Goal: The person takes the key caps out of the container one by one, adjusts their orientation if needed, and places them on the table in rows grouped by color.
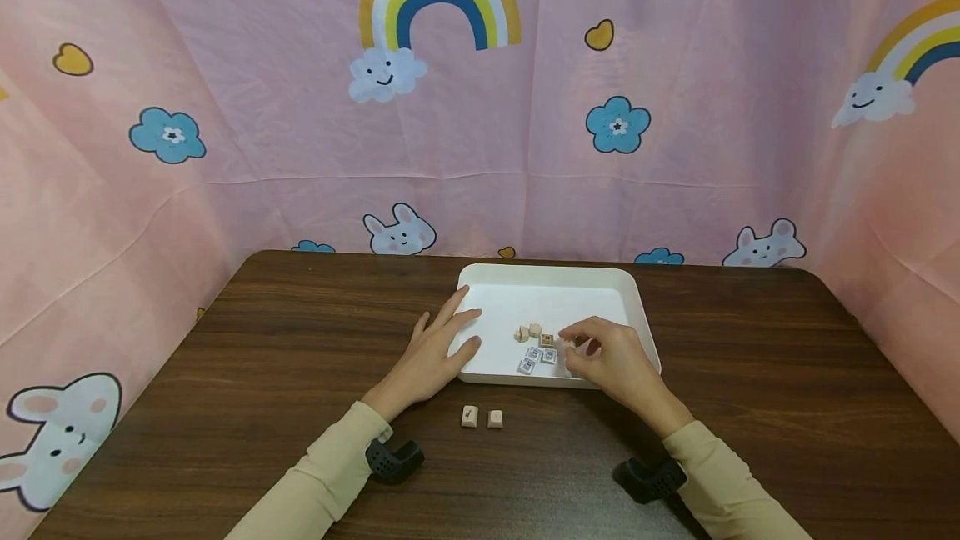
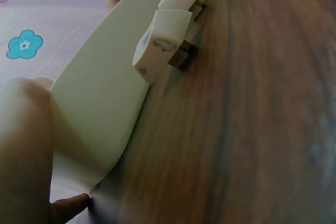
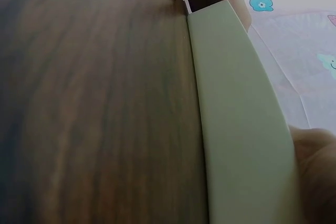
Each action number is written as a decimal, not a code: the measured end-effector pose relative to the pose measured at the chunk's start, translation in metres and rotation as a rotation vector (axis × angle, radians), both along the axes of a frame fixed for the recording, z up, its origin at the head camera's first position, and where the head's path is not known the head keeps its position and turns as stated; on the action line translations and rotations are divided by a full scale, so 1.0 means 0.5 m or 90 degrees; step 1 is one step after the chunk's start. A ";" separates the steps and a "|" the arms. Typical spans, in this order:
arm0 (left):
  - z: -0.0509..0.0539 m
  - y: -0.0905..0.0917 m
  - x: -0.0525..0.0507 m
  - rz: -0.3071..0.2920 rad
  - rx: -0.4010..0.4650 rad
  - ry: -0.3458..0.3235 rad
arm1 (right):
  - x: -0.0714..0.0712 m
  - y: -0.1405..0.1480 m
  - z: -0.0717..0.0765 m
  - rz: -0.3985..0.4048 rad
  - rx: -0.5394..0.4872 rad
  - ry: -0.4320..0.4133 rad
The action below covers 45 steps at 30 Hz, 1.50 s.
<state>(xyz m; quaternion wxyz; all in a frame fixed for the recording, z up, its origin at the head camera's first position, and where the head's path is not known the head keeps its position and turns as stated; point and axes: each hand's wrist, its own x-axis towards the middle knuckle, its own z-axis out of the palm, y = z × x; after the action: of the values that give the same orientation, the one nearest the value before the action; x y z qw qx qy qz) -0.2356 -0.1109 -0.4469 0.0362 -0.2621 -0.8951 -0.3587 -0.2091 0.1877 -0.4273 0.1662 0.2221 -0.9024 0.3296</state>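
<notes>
A white tray (image 1: 540, 273) lies on the table with several small keycaps in it. Near its middle are beige keycaps (image 1: 535, 329), and a little nearer the front lie pale grey ones (image 1: 550, 356). My left hand (image 1: 429, 358) rests at the tray's left edge, fingers spread and fairly straight. Over the right part of the tray, my right hand (image 1: 617, 358) pinches a small pale keycap (image 1: 570, 344) between thumb and fingers, which hide most of it. On the table in front of the tray sit two beige keycaps, a left one (image 1: 469, 417) and a right one (image 1: 495, 419).
A dark brown wooden table (image 1: 300, 307) carries everything. Behind it hangs a pink printed curtain (image 1: 480, 140). In the left wrist view, the tray's front wall (image 2: 100, 103) stands close behind the two keycaps on the table.
</notes>
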 end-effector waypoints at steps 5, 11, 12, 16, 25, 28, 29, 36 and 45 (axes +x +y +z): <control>-0.002 -0.001 -0.001 0.002 -0.002 0.001 | 0.002 -0.001 0.000 -0.007 -0.001 -0.010; -0.002 -0.001 -0.001 0.001 -0.004 -0.002 | 0.003 -0.003 0.002 -0.008 -0.006 -0.026; -0.002 -0.001 0.000 0.001 -0.004 -0.003 | 0.003 -0.003 0.002 -0.005 -0.010 -0.028; -0.001 -0.001 0.000 -0.001 -0.003 -0.006 | 0.003 -0.003 0.001 0.005 -0.024 -0.029; -0.001 0.000 0.000 0.000 -0.003 -0.002 | 0.001 -0.004 -0.001 0.026 -0.041 -0.032; 0.000 0.000 0.001 0.000 -0.004 -0.003 | 0.002 -0.005 -0.001 0.016 -0.029 -0.032; 0.000 0.000 0.002 0.000 -0.005 -0.003 | 0.002 -0.005 -0.001 0.013 -0.025 -0.032; 0.003 0.000 0.004 -0.002 -0.002 -0.005 | 0.002 -0.004 -0.002 0.007 -0.019 -0.033; 0.003 0.000 0.002 0.001 -0.003 -0.005 | 0.000 -0.004 0.000 0.006 -0.011 -0.036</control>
<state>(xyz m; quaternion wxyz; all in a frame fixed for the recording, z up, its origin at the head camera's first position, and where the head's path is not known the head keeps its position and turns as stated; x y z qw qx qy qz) -0.2346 -0.1111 -0.4453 0.0325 -0.2602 -0.8963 -0.3575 -0.2092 0.1858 -0.4275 0.1413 0.2155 -0.9028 0.3443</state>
